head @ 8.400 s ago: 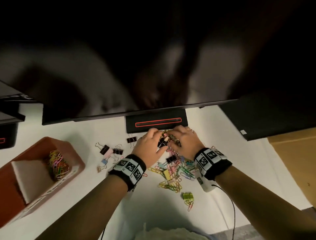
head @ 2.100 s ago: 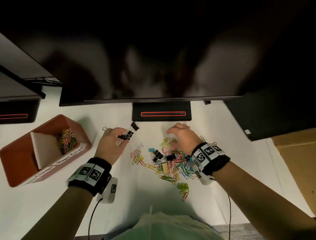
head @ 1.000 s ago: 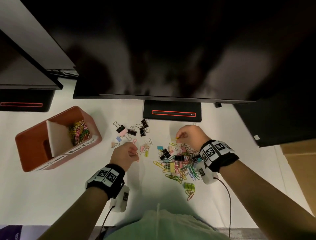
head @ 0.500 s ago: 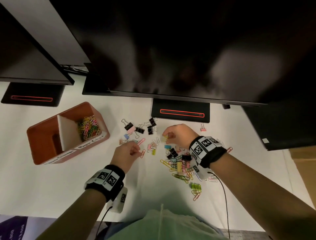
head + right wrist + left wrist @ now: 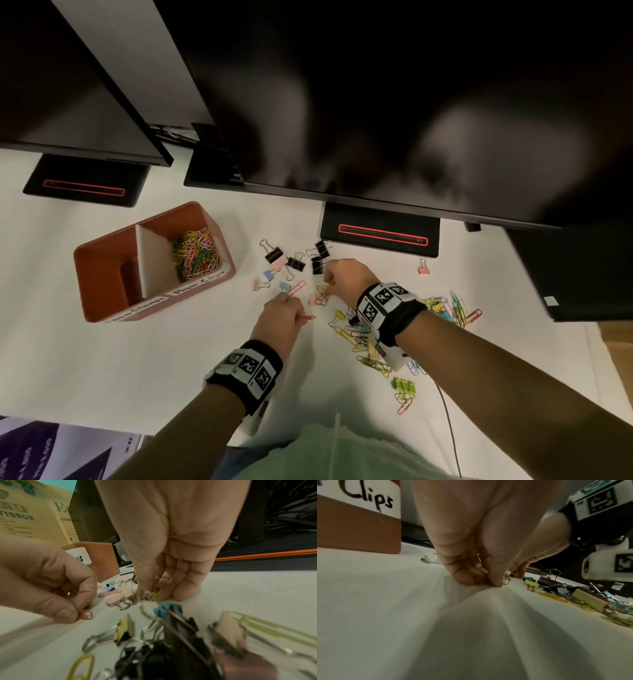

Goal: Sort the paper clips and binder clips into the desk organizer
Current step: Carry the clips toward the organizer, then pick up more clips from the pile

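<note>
The right wrist band hides part of the mixed clip pile [image 5: 371, 342], and what else the right hand's curled fingers hold is hard to tell. The left hand [image 5: 281, 322] pinches a red paper clip [image 5: 310, 318] between thumb and forefinger; the right hand [image 5: 346, 279] pinches a yellow paper clip [image 5: 157, 590] low over the white table [image 5: 102, 359]. Bare table lies near and left of the hands. The brown desk organizer [image 5: 102, 260] stands left, well apart, with paper clips in its right compartment [image 5: 195, 251]. Black binder clips [image 5: 296, 262] lie just beyond the hands, under the monitor [image 5: 376, 102].
</note>
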### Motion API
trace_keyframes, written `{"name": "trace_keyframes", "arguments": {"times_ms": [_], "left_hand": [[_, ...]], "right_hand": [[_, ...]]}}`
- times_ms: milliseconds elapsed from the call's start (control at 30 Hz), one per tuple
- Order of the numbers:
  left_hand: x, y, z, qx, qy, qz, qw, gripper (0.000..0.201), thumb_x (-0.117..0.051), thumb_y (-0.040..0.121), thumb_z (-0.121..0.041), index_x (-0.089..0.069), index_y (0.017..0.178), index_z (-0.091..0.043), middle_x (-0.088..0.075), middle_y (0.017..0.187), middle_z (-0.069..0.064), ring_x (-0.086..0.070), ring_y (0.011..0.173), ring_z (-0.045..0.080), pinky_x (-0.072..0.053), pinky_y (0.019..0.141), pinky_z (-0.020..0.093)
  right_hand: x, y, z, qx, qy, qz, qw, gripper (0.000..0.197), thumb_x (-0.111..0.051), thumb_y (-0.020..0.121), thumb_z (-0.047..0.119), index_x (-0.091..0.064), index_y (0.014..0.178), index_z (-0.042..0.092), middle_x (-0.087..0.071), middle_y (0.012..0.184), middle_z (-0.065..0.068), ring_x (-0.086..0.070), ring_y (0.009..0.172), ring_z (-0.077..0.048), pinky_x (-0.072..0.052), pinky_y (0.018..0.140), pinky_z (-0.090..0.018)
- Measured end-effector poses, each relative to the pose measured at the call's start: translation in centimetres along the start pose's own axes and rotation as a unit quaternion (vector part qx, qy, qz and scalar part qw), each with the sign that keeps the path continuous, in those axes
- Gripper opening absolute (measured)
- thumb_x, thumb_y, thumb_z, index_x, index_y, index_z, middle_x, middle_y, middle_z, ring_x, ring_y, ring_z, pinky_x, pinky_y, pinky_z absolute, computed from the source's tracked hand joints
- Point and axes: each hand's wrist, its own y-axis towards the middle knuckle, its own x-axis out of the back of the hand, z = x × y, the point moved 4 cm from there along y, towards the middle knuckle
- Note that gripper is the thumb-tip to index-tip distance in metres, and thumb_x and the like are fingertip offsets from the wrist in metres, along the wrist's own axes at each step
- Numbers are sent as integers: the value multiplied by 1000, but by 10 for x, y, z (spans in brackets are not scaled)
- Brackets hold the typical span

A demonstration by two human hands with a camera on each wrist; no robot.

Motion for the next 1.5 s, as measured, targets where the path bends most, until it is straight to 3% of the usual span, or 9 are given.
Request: {"name": "trace_keyframes", "arguments": {"times_ms": [167,300,367,500,700,900,1067,1367,1500], "left_hand": [[9,-1,5,-12,-38,-21,999,12,-62,85,-19,-53,78,-16,-52,71,-3,-49,65,16,-39,60,23],[24,10,6,4,-58,-64,996,24,-59,84,-8,-57,107,-12,-57,74,-1,-54,69,16,-41,69,24],[26,20,5,13,-46,-54,997,28,-59,85,-8,-57,112,-11,-57,74,-2,-54,70,16,-40,71,24],[23,31,1,22,3,-43,999,13,-56,87,-11,-62,98,-9,-61,88,7,-59,85,24,-39,69,26],[23,44,-2,43,63,2,997,19,-55,89,-12,-62,104,-3,-50,118,14,-58,96,27,-44,88,32],[23,41,-1,1,113,4,994,12,-52,90,-8,-60,99,-6,-55,104,11,-54,98,27,-45,85,35],[34,27,4,-25,18,-28,999,7,-59,86,-12,-64,88,-7,-59,92,10,-53,89,26,-45,78,34],[139,-14,46,-52,-45,-139,988,4,-65,84,-15,-62,85,-12,-60,78,1,-54,70,15,-41,61,16],[193,-16,68,-15,-81,-172,982,4,-62,85,-17,-61,89,-18,-61,86,0,-59,77,12,-49,72,24]], "right_hand": [[-2,4,3,-4,-15,-6,1000,17,-65,84,13,-63,100,8,-52,115,-12,-56,103,-31,-50,87,-37],[-4,3,0,-3,-12,-11,1000,12,-56,86,7,-63,94,12,-61,107,-9,-58,99,-26,-51,84,-33],[-3,1,-2,-7,-5,-15,1000,13,-55,86,7,-63,94,14,-63,106,-8,-58,98,-25,-51,84,-33],[-4,0,-6,-26,8,-8,1000,18,-54,87,8,-65,102,11,-63,111,-9,-60,102,-27,-51,88,-34],[-10,-1,-14,-56,0,8,998,17,-58,86,7,-66,100,6,-64,110,-12,-60,101,-28,-53,86,-34],[-17,-5,-10,-44,-28,-7,999,22,-49,85,1,-64,101,6,-63,107,-12,-61,97,-29,-54,86,-37],[-21,-7,-6,-50,-38,-7,998,23,-50,85,3,-64,103,6,-62,109,-13,-60,100,-30,-54,85,-37],[-1,-24,18,-26,-22,-39,999,16,-52,88,12,-64,98,12,-64,104,-7,-58,96,-22,-47,83,-28],[34,-24,83,56,6,-129,990,13,-57,85,14,-67,92,11,-67,95,-8,-60,90,-25,-42,76,-26]]}}
